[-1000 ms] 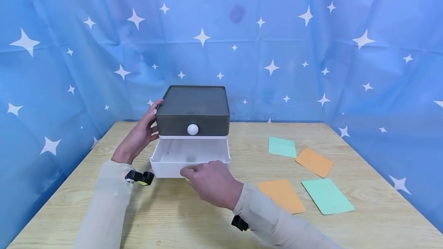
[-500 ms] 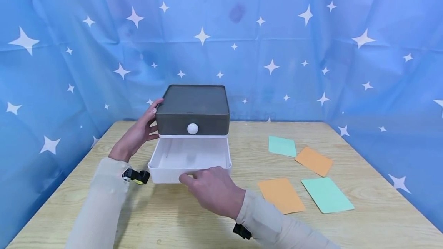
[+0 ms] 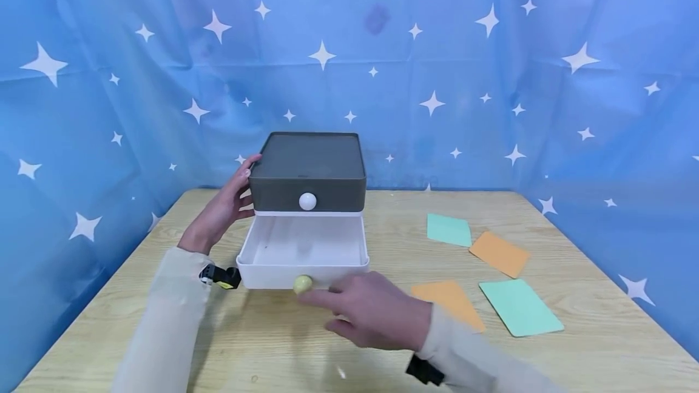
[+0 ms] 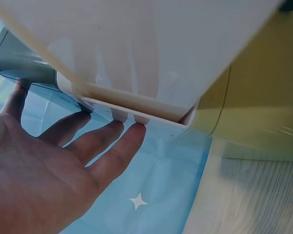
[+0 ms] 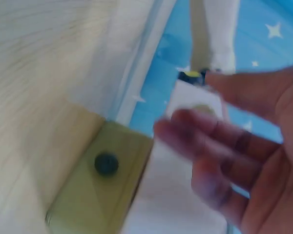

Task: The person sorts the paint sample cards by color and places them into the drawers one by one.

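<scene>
Blue star-printed cloth hangs behind and beside a pale wooden bench. On it stands a small two-drawer box, its grey upper drawer closed and its white lower drawer pulled well out toward the person. The left hand lies flat against the box's left side with fingers straight, apparently to steady the box; the wrist view shows those fingers spread along the white wall. The right hand hovers just in front of the open drawer, fingers loosely extended and holding nothing, its fingertip beside the drawer's round knob. To the right of that hand lie four cards, two orange and two green, spread apart within easy reach.
</scene>
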Motion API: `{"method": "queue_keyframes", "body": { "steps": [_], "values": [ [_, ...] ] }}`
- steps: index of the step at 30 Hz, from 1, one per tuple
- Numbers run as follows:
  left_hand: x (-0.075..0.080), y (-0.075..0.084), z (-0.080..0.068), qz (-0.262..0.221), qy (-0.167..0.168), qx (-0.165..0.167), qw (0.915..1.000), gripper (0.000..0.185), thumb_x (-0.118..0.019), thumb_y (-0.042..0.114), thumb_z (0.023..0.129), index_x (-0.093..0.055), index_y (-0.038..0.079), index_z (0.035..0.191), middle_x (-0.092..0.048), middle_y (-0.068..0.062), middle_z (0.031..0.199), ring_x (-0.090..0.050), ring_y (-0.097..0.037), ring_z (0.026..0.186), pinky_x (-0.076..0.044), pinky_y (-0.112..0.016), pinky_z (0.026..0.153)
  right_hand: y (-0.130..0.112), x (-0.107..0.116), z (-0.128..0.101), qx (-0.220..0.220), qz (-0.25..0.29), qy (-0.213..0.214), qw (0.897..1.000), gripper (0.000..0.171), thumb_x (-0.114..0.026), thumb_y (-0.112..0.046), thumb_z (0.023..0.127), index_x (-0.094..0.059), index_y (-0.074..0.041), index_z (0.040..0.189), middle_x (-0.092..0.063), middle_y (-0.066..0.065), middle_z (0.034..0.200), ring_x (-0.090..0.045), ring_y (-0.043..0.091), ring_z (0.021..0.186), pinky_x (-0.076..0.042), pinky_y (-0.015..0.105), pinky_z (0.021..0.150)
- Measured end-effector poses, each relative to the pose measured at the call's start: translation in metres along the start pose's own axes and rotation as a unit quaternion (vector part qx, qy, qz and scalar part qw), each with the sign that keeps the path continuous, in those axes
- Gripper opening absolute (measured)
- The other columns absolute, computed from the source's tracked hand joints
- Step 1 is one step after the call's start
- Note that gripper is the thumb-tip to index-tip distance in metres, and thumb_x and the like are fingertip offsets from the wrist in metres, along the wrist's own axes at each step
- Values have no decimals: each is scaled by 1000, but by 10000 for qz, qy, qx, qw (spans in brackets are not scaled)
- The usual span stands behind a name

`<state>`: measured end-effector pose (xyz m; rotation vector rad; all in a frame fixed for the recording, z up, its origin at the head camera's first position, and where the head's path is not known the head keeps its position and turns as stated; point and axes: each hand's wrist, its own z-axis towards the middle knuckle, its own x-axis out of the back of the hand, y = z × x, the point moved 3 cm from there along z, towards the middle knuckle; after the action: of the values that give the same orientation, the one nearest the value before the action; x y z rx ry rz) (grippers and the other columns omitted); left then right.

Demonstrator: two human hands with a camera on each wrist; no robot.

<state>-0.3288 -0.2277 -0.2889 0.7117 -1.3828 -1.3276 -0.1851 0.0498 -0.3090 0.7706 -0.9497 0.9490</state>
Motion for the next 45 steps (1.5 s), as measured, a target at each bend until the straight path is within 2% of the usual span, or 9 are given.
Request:
{"method": "queue_keyframes", "body": {
  "steps": [3, 6, 10, 14, 17, 22, 26, 35, 45],
  "values": [
    [-1, -1, 2, 52, 22, -5, 10000, 56, -22, 63, 105, -9, 50, 157, -10, -11, 169, -26, -48, 151, -26, -72, 115, 13, 14, -28, -211, 696, -476, 9962, 59, -77, -21, 87, -54, -24, 141, -67, -10, 85, -56, -2, 68, -42, 10, 61],
    [0, -2, 1, 124, 83, 8, 9999, 56, -22, 64, 104, -8, 50, 157, -9, -12, 169, -25, -50, 151, -26, -73, 115, 32, 23, -60, -771, 1123, -987, 9857, 60, -80, -25, 86, -55, -24, 140, -70, -8, 104, -65, 0, 82, -52, 17, 73],
    [0, -3, -1, 185, 149, 16, 9997, 57, -21, 63, 104, -8, 50, 158, -9, -12, 169, -24, -50, 151, -26, -74, 114, 63, 21, -109, -1427, 1087, -1452, 9730, 63, -86, -30, 79, -59, -24, 135, -64, -5, 123, -64, 11, 107, -56, 31, 84],
    [1, -1, 0, 183, 73, 1, 9998, 56, -21, 63, 104, -8, 50, 157, -9, -12, 169, -24, -48, 152, -26, -73, 114, 89, 13, -152, -1863, 995, -1577, 9646, 82, -91, -32, 69, -54, -23, 141, -54, 2, 138, -59, 23, 119, -56, 36, 89],
    [3, 1, -1, 170, 60, -14, 9998, 56, -21, 64, 104, -8, 50, 157, -9, -11, 169, -23, -48, 152, -26, -73, 114, 104, 8, -170, -2082, 1068, -1651, 9581, 95, -94, -37, 65, -47, -21, 146, -47, 10, 147, -54, 32, 128, -56, 42, 91],
    [3, 0, -2, 159, 78, 30, 9998, 56, -21, 64, 104, -8, 51, 157, -9, -12, 169, -22, -49, 152, -26, -73, 114, 117, 1, -178, -2302, 1480, -1962, 9416, 104, -94, -40, 63, -41, -23, 151, -39, 20, 155, -45, 45, 137, -54, 53, 92],
    [1, -2, 0, 155, 32, 34, 9999, 55, -21, 64, 104, -8, 52, 157, -9, -12, 169, -22, -49, 152, -27, -73, 114, 120, -2, -177, -2483, 1710, -2164, 9286, 104, -95, -35, 60, -43, -23, 150, -42, 22, 153, -45, 47, 137, -54, 56, 91],
    [3, 0, 1, 141, 54, 9, 9999, 57, -22, 66, 103, -8, 51, 157, -9, -12, 169, -21, -48, 153, -27, -74, 113, 121, -3, -172, -2409, 1581, -2292, 9298, 86, -94, -38, 63, -55, -26, 138, -51, 5, 138, -57, 30, 120, -56, 42, 88],
    [4, 0, 0, 152, 72, 35, 9999, 55, -21, 64, 104, -9, 52, 156, -8, -10, 170, -20, -48, 153, -27, -74, 113, 115, -3, -167, -2363, 1651, -2181, 9324, 70, -90, -44, 69, -59, -28, 131, -48, -2, 125, -53, 12, 105, -53, 31, 82]
  ]
}}
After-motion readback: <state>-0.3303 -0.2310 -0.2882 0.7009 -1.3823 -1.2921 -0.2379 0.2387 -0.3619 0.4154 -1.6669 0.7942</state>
